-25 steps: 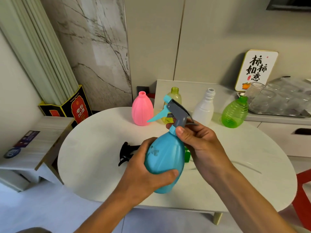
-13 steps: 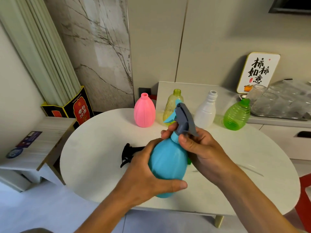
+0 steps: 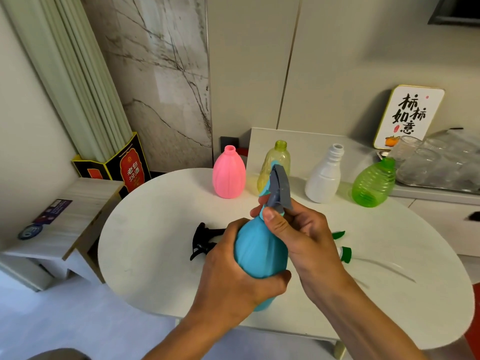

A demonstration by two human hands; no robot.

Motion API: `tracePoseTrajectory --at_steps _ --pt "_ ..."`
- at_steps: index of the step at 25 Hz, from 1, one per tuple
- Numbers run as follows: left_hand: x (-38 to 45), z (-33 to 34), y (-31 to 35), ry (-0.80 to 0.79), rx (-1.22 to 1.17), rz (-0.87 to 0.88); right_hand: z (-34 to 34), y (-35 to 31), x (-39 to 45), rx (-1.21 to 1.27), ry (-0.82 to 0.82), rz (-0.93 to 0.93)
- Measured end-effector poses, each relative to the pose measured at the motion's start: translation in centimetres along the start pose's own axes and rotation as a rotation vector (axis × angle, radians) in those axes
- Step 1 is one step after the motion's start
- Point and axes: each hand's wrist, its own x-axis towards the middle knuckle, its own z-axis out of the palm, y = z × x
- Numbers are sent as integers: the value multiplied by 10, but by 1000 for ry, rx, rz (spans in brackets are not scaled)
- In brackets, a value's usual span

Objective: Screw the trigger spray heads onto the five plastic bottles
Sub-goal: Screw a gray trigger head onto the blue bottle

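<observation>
Above the round white table (image 3: pixel 161 255) my left hand (image 3: pixel 233 276) grips the body of a blue bottle (image 3: pixel 259 253). My right hand (image 3: pixel 304 237) pinches the collar of the grey and blue trigger spray head (image 3: pixel 279 185) that sits on the bottle's neck. Along the table's far edge stand a pink bottle (image 3: pixel 229 175), a yellow bottle (image 3: pixel 278 162), a white bottle (image 3: pixel 324 178) and a green bottle (image 3: pixel 374 185), all with bare necks. A black spray head (image 3: pixel 202 240) lies left of my hands. A green and white spray head (image 3: pixel 344 252) lies to the right, partly hidden.
A framed sign (image 3: pixel 407 118) and a tray of clear glasses (image 3: pixel 441 162) are on the counter at the back right. A low side table (image 3: pixel 65 216) and a black and yellow box (image 3: pixel 124 167) are on the left.
The spray head has turned on the blue bottle: its nozzle pointed left a second ago and now points away from me. My right hand has shifted round the collar; the camera has drifted slightly.
</observation>
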Motion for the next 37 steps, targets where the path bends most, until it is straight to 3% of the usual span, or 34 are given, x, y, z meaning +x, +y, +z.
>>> tracePoseTrajectory --at_steps 9,13,19,21,28,32,37 --pt "6 6 -2 139 82 63 20 3 4 -68 81 -100" --pt "25 -18 -9 249 112 -1 29 4 15 -151 -65 -44" --pt "125 -97 -52 430 46 -45 10 19 17 -469 -156 159" --pt "156 -106 -76 451 74 -78 4 22 18 -585 -187 147" --pt "197 -106 -147 369 54 -173 -15 12 13 -821 -197 -6" --pt "200 -112 -150 327 7 -221 -22 11 9 -910 -208 -7" --pt "167 -121 -150 210 80 -442 -24 15 11 -1019 -216 -43"
